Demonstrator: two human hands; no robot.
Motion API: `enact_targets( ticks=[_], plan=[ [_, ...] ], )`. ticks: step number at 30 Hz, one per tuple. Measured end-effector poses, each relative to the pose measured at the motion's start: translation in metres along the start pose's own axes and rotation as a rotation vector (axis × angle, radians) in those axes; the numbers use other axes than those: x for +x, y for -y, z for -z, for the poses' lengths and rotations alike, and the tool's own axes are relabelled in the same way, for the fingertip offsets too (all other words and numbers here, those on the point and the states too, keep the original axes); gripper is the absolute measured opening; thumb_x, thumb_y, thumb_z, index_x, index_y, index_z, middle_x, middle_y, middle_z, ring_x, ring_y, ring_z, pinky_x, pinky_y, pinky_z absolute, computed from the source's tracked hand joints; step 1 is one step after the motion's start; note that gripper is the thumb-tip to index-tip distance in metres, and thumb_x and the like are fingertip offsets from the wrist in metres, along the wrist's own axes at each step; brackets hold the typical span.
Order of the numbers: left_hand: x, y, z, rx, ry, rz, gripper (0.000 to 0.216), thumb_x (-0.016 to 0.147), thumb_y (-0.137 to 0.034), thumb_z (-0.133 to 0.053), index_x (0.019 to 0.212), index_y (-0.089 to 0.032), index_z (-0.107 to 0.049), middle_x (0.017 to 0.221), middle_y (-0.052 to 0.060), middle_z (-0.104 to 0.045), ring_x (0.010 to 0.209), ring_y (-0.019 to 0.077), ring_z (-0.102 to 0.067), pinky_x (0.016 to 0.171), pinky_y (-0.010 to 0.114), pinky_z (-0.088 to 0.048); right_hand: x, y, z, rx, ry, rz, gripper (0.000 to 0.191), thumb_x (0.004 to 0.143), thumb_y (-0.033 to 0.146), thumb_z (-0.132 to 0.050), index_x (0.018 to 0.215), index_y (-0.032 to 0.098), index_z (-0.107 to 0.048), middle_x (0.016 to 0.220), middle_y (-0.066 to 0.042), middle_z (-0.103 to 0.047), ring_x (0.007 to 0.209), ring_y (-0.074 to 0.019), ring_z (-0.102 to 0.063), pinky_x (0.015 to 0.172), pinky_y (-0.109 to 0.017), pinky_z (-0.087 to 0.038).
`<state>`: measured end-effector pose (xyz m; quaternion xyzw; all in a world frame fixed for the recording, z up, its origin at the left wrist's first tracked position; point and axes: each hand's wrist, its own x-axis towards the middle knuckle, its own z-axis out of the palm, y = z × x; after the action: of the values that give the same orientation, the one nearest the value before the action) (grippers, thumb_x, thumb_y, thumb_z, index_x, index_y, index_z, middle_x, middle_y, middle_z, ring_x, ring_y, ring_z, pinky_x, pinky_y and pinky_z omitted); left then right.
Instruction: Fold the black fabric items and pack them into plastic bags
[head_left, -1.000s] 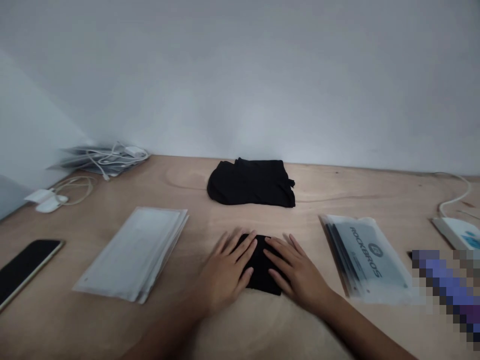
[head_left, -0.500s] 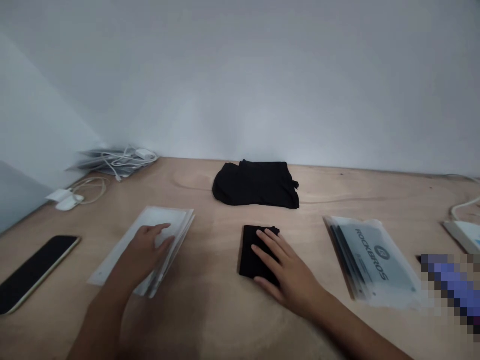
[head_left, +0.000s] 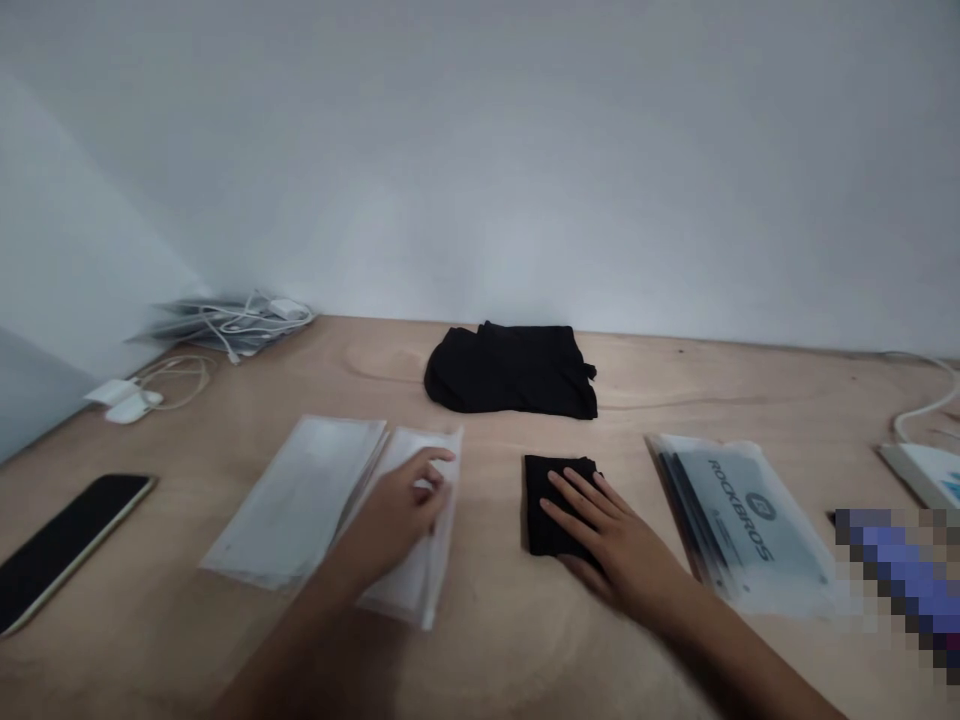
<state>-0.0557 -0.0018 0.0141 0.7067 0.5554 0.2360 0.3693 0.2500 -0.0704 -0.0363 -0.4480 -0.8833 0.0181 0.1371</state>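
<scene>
My left hand (head_left: 401, 515) is on a clear plastic zip bag (head_left: 405, 590), its fingers curled at the bag's upper right part. That bag lies just right of a stack of similar frosted bags (head_left: 292, 490), beside which it is partly hidden by my wrist. My right hand (head_left: 611, 535) rests flat with spread fingers on a small folded black cloth (head_left: 546, 520), covering its right side. Farther back, near the wall, lies a larger piece of black fabric (head_left: 510, 370), spread flat.
To the right sit filled bags printed ROCKBROS (head_left: 750, 520), with a pixelated purple item (head_left: 900, 580) and a white box (head_left: 926, 470) beyond. A phone (head_left: 71, 545) lies at left. White cables (head_left: 255, 315) and a charger (head_left: 127, 398) are at the back left.
My left hand has moved right, bringing one plastic bag off the stack with it. My right hand and the folded black cloth have slid a little to the right.
</scene>
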Motion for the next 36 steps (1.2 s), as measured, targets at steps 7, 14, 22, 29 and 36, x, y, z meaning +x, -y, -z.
enact_targets(
  ticks=[7,14,22,29,36],
  plan=[
    [0.014,-0.01,-0.053,0.068,0.1,-0.337,0.024,0.094,-0.021,-0.05,0.105,-0.021,-0.071,0.097,0.007,-0.068,0.09,0.0221,-0.068,0.082,0.037,-0.056,0.012,0.003,0.009,0.028,0.046,0.046,0.07,0.092,0.03,-0.063,0.157,0.022,-0.038,0.166,-0.01,-0.027,0.154,-0.0337,-0.022,0.121,-0.066,-0.022],
    [0.009,0.015,-0.042,0.42,0.04,-0.726,0.05,0.088,0.0,-0.049,0.128,-0.025,-0.066,0.154,0.013,-0.04,0.145,0.0367,-0.037,0.112,0.059,-0.043,0.01,-0.006,-0.01,0.062,0.064,0.015,0.082,0.08,0.012,-0.06,0.157,0.024,-0.036,0.166,-0.006,-0.028,0.154,-0.0321,-0.021,0.12,-0.068,-0.02],
    [0.016,0.006,-0.06,0.467,0.11,-0.67,0.02,0.101,-0.016,-0.049,0.11,-0.017,-0.067,0.143,0.016,-0.053,0.144,0.0339,-0.042,0.115,0.052,-0.044,0.017,0.006,-0.017,0.155,-0.041,-0.005,0.077,0.088,0.008,-0.05,0.161,0.02,-0.025,0.166,-0.01,-0.028,0.155,-0.0275,-0.019,0.12,-0.067,-0.022],
    [0.016,0.004,-0.055,0.347,0.116,-0.563,0.023,0.105,-0.019,-0.041,0.115,-0.021,-0.062,0.147,0.012,-0.049,0.133,0.0262,-0.054,0.11,0.046,-0.05,0.021,0.014,-0.004,0.121,0.115,0.09,0.081,0.079,0.01,-0.059,0.156,0.019,-0.038,0.165,-0.008,-0.03,0.154,-0.031,-0.022,0.122,-0.065,-0.016],
    [0.008,-0.011,-0.053,0.351,0.167,-0.587,0.026,0.099,-0.015,-0.044,0.111,-0.022,-0.066,0.152,0.011,-0.046,0.14,0.0287,-0.048,0.113,0.048,-0.045,0.038,0.024,-0.005,0.227,0.143,0.152,0.062,0.088,0.021,-0.062,0.149,0.02,-0.049,0.154,-0.01,-0.051,0.154,-0.0289,-0.023,0.125,-0.058,-0.016]
  ],
)
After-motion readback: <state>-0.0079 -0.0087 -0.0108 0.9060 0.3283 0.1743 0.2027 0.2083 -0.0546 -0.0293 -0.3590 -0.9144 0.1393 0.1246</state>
